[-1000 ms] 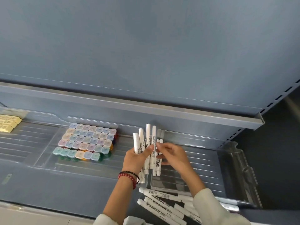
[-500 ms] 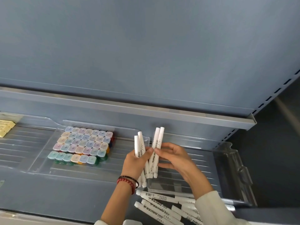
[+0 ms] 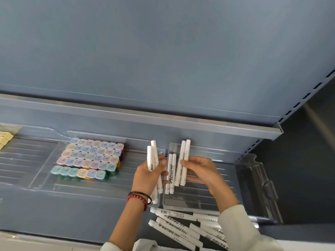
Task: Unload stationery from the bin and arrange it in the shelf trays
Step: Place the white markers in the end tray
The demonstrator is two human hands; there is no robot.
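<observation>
My left hand grips a small bunch of white markers, upright, at the gap between two clear trays. My right hand pinches two white markers over the clear right tray. Two more markers stand between my hands; which hand holds them I cannot tell. Several loose white markers lie in a heap below the tray, near my sleeves.
A clear middle tray holds rows of pastel-lidded small boxes. Yellow pads lie in the far left tray. Another clear tray stands tilted at the shelf's right end. A grey shelf lip overhangs the trays.
The one fan of markers has split: my right hand drew two markers to the right, away from the bunch in my left hand. The view shifted slightly.
</observation>
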